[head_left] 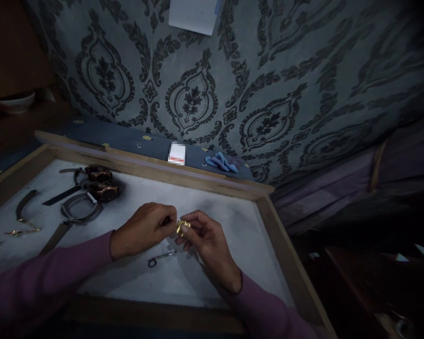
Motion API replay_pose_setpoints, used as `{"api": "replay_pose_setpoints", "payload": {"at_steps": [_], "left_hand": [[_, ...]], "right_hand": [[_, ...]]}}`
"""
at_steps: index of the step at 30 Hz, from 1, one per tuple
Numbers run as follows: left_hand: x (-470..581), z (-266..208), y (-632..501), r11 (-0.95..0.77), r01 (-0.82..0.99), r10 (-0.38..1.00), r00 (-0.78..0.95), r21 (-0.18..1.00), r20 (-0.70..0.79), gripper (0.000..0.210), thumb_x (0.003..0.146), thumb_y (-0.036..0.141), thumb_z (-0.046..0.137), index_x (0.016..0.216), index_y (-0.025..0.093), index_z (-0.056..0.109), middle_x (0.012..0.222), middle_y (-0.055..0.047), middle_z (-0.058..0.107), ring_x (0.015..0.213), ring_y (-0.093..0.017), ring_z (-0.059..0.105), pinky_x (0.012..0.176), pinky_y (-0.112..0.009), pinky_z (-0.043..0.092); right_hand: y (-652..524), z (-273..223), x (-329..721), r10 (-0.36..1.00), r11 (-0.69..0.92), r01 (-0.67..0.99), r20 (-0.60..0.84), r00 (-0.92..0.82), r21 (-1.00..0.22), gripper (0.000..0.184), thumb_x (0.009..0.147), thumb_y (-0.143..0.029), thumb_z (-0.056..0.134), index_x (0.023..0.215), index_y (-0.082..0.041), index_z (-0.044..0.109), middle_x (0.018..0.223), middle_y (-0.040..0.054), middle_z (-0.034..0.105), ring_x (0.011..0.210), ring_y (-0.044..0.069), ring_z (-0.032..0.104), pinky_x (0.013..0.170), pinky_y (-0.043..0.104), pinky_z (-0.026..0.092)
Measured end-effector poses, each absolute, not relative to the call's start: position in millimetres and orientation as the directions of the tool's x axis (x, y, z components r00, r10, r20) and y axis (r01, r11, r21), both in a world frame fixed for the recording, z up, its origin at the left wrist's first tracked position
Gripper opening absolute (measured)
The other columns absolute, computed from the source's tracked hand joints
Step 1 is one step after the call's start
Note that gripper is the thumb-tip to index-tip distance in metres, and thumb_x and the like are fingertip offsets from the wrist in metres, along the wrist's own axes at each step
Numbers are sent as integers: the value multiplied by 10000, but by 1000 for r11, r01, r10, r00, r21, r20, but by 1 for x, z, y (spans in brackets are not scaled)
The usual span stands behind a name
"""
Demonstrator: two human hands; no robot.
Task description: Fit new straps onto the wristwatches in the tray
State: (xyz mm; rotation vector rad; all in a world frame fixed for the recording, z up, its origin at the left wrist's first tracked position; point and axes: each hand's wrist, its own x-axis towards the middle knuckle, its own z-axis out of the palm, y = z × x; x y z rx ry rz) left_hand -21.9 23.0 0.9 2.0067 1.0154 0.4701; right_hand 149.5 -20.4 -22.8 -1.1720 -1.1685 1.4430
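My right hand [212, 245] holds a small shiny gold-coloured metal piece [183, 229] between thumb and fingers, above the white work surface. Close beside it on the left, my left hand [144, 230] is closed with its fingertips pinched together near the piece. What those fingertips hold, if anything, is hidden. Below the hands lies a small metal tool with a ring handle [160, 258], perhaps scissors.
A wooden rim [155, 165] borders the white surface [233, 212]. Watches [104, 190], a loop-shaped strap [81, 208] and a strap piece with a gold chain [25, 207] lie on the left. Behind the rim are a small white pack [177, 153] and a blue cloth [222, 162].
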Motion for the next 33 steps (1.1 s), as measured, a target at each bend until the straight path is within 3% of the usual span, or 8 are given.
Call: {"api": "replay_pose_setpoints", "payload": {"at_steps": [7,11,15,22,33], "left_hand": [[-23,0,29,-288,479,784,616,830,-83,206,785,233,525,592,166,553,527,45,478,529,-101,435,519,-207,280],[-25,-6,37,-94,344,714,678,934,-178,204,780,307,545,633,166,550,540,39,512,520,-106,438,501,-206,308],[-26,-3,42,33,283,640,730,959,-237,233,783,364,572,664,167,540,544,42,507,520,-107,446,511,-210,323],[-30,2,42,-65,283,589,785,957,-192,251,848,377,548,715,166,514,601,50,456,575,-104,394,532,-208,301],[-27,-4,42,-33,229,577,799,973,-168,290,864,431,542,753,165,524,615,57,417,572,-100,359,522,-208,287]], "right_hand": [[-26,-18,146,986,-117,-4,-115,-123,-993,200,803,-354,710,823,-170,636,638,-16,624,526,100,578,478,202,441],[-24,-19,147,986,-111,-29,-107,-128,-993,197,792,-346,719,822,-170,635,623,-20,616,502,99,571,453,202,438],[-23,-17,150,983,-122,-69,-111,-145,-990,231,768,-365,742,837,-172,635,597,-23,616,475,104,574,427,204,435],[-25,-17,151,983,-102,-93,-87,-160,-990,202,789,-355,728,827,-182,630,624,-21,630,481,95,576,438,204,446],[-23,-14,155,981,-130,-114,-111,-161,-985,244,767,-372,758,825,-166,641,607,-21,635,480,93,586,438,193,450]]}}
